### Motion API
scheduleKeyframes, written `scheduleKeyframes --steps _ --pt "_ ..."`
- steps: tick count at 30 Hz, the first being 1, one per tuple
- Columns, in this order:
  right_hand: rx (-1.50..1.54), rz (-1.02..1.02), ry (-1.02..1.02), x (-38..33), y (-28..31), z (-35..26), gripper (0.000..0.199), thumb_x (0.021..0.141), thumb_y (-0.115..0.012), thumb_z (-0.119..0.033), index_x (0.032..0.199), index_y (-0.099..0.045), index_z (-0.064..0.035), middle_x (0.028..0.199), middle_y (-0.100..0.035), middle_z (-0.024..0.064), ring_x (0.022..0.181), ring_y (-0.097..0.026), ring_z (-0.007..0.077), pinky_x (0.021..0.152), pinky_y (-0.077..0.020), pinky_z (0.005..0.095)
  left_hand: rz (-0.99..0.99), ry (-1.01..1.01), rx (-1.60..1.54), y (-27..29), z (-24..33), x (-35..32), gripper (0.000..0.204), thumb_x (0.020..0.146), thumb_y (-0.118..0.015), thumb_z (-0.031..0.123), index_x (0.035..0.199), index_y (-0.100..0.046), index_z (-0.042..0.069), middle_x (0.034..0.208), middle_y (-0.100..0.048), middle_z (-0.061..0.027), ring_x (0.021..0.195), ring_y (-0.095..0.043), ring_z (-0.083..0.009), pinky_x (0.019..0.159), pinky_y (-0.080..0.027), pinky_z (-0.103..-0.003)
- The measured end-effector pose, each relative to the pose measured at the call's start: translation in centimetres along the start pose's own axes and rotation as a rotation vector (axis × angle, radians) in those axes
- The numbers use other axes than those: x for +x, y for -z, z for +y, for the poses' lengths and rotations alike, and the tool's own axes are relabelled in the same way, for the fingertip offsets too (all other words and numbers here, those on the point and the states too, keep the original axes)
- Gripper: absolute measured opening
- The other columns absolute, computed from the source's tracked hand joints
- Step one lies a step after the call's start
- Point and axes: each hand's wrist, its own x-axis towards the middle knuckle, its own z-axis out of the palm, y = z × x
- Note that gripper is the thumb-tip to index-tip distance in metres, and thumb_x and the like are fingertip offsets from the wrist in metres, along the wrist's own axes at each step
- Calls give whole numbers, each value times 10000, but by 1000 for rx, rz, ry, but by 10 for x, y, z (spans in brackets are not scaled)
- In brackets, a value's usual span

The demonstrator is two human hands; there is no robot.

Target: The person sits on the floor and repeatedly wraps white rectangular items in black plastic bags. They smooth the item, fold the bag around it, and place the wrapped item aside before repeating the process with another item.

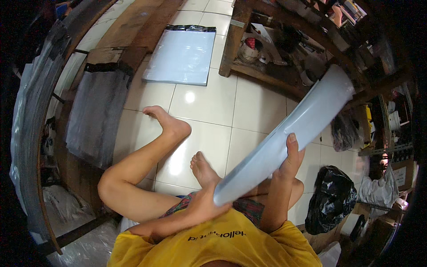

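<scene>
A stack of pale blue-white plastic bags (275,138), bent lengthwise into a long curved bundle, slants across my lap up to the right. My left hand (205,201) is closed around the bundle's lower end, its fingertips hidden by the plastic. Farther up, my right hand (290,162) grips the near edge, thumb on the upper face and the other fingers mostly out of sight beneath. Beyond my bare feet, a flat stack of similar bags (180,58) with a black strip along its far edge lies on the tiled floor (209,104).
Greyish plastic bags (95,115) lie on a wooden bench (122,35) at left; another tall pile (35,120) stands beyond it. A wooden shelf (258,75) with tools and a tape roll (249,50) is far right. A black plastic bag (331,200) sits near my right knee.
</scene>
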Motion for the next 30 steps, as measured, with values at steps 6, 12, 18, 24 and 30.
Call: scheduleKeyframes --steps 6,12,18,24,30 --pt "489 -416 -26 -4 11 -6 910 846 -744 -389 1519 -254 -21 1408 -505 216 1262 -542 369 1085 -433 520 -510 -314 -154 52 -4 50 575 803 -795 296 1247 -564 13 1097 -681 -142 1017 -654 -254 912 -507 -384" --pt "1208 -1129 -149 29 -7 15 816 870 -716 -352 1478 -298 -4 1312 -539 235 1106 -600 370 956 -510 497 -732 -310 -343 16 2 41 747 801 -813 367 1343 -499 -40 1198 -648 -178 1157 -593 -253 994 -462 -375" --pt "-198 64 241 -6 -22 -23 689 862 -731 -301 1346 -439 92 1271 -566 190 1093 -596 270 938 -508 384 -78 -246 -105 10 53 60 786 758 -809 372 1366 -467 10 1274 -626 -202 1188 -595 -274 1019 -462 -397" --pt "783 -873 -115 -10 -17 -26 889 839 -774 -445 1491 -280 -100 1340 -489 195 1080 -603 339 936 -500 535 -1098 -117 -653 19 -2 72 939 687 -900 339 1422 -431 -11 1309 -614 -176 1218 -563 -249 1051 -428 -372" --pt "427 -308 -280 -8 18 -13 812 814 -776 -338 1416 -345 -4 1110 -573 168 905 -613 304 826 -526 431 -306 -368 -220 10 31 30 1004 759 -853 354 1489 -276 -25 1321 -584 -189 1221 -553 -261 1051 -424 -353"
